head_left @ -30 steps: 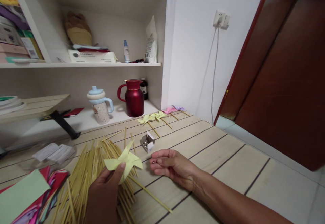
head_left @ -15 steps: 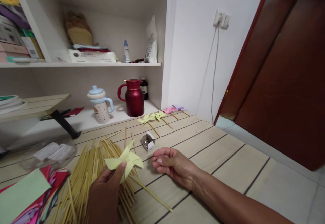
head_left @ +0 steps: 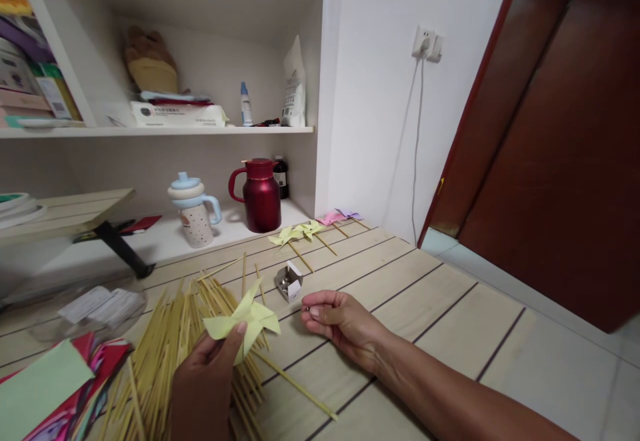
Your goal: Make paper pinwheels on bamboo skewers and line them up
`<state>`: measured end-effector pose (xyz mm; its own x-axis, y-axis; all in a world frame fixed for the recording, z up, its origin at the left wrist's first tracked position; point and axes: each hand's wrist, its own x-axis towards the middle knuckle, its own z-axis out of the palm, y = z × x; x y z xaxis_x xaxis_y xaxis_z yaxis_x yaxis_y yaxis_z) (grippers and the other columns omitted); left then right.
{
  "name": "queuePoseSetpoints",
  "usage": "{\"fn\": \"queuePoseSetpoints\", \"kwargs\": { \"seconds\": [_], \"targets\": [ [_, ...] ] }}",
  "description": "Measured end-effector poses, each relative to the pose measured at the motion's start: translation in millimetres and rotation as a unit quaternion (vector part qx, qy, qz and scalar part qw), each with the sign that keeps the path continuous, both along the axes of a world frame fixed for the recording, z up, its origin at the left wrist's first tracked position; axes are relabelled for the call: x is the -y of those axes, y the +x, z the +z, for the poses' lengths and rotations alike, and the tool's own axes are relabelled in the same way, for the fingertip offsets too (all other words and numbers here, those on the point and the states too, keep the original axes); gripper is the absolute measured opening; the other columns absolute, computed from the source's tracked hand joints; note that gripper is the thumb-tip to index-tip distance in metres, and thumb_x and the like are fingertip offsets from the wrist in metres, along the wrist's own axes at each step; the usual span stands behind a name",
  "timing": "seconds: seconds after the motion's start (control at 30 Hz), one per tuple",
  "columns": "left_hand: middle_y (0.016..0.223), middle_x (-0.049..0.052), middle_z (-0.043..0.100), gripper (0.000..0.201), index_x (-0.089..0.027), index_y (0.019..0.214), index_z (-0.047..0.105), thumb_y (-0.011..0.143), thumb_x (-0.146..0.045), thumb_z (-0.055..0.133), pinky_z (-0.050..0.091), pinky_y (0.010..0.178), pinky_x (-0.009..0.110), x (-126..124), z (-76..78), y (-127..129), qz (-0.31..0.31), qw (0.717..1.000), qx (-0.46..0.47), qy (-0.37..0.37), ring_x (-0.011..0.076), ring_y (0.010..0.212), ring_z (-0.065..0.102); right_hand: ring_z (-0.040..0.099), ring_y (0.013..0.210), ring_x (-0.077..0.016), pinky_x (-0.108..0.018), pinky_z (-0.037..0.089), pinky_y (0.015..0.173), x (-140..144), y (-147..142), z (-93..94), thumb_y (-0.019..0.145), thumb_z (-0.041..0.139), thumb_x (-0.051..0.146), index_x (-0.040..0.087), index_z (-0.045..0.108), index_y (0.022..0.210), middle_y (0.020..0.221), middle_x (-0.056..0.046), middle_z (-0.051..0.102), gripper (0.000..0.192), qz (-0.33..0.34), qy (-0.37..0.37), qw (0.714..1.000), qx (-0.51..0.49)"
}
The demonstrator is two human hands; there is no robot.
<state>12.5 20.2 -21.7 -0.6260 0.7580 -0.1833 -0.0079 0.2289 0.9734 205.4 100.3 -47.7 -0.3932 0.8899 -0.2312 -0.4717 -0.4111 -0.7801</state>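
Head view: the left-hand grip [head_left: 207, 369] pinches a yellow paper pinwheel [head_left: 253, 316] by its near side, above a pile of thin sticks [head_left: 163, 347]. The right-hand grip [head_left: 345, 324] pinches a tiny metallic piece [head_left: 307, 309], apart from the pinwheel. A small open box [head_left: 295, 289] containing metallic pieces stands on the table [head_left: 400, 281], just beyond the right-hand grip

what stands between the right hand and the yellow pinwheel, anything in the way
Nothing visible blocks the gap from the right hand to the yellow pinwheel in the left hand. The small open box sits farther back.
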Motion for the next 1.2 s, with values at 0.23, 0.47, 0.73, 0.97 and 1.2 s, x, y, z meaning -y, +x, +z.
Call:
{"fn": "queuePoseSetpoints", "kwargs": {
  "seconds": [0.23,0.47,0.73,0.97,1.2],
  "targets": [
    [0.091,0.003,0.078,0.047,-0.018,0.087,0.074,0.054,-0.052,0.077,0.044,0.086,0.035,-0.6,-4.2,-1.3,0.000,0.999,-0.013,0.029,0.0271,0.090,0.066,0.069,0.059,-0.0123,-0.022,0.058,0.058,0.0,0.3,1.9,0.063,0.087,0.009,0.007,0.073,0.079,0.066,-0.005,0.072,0.021,0.005,-0.002,1.000,0.003],
    [0.081,0.002,0.077,0.051,-0.017,0.087,0.074,0.048,-0.050,0.077,0.045,0.088,0.036,0.7,3.5,1.5,0.000,1.000,0.003,0.017,0.0275,0.086,0.066,0.064,0.052,-0.0098,-0.020,0.055,0.048,0.3,-0.3,3.9,0.063,0.090,0.021,0.009,0.070,0.079,0.062,-0.002,0.069,0.027,0.004,0.002,1.000,-0.007],
    [0.079,0.001,0.076,0.036,-0.020,0.077,0.072,0.052,-0.047,0.078,0.046,0.088,0.034,-1.2,-3.2,0.0,0.017,0.999,-0.004,0.046,0.0269,0.093,0.067,0.063,0.047,-0.0092,-0.019,0.056,0.048,-0.7,0.5,7.0,0.080,0.077,0.018,0.005,0.071,0.079,0.056,-0.003,0.068,0.014,0.013,-0.018,1.000,-0.002],
    [0.080,0.003,0.077,0.039,-0.020,0.073,0.072,0.047,-0.047,0.077,0.048,0.087,0.034,0.3,5.6,3.7,0.027,0.999,-0.016,0.032,0.0289,0.094,0.067,0.074,0.062,-0.0153,-0.022,0.062,0.060,-0.6,1.0,8.2,0.086,0.064,0.007,0.001,0.073,0.089,0.070,-0.014,0.076,0.012,0.014,-0.033,0.999,0.004],
    [0.082,0.002,0.077,0.043,-0.020,0.080,0.074,0.050,-0.051,0.073,0.049,0.084,0.035,2.1,7.5,2.3,0.012,0.999,-0.030,0.028,0.0293,0.092,0.068,0.075,0.071,-0.0155,-0.020,0.062,0.067,0.9,1.8,7.1,0.065,0.072,-0.007,0.006,0.073,0.087,0.073,-0.008,0.077,0.026,-0.007,-0.016,1.000,-0.010]
  ]
}}
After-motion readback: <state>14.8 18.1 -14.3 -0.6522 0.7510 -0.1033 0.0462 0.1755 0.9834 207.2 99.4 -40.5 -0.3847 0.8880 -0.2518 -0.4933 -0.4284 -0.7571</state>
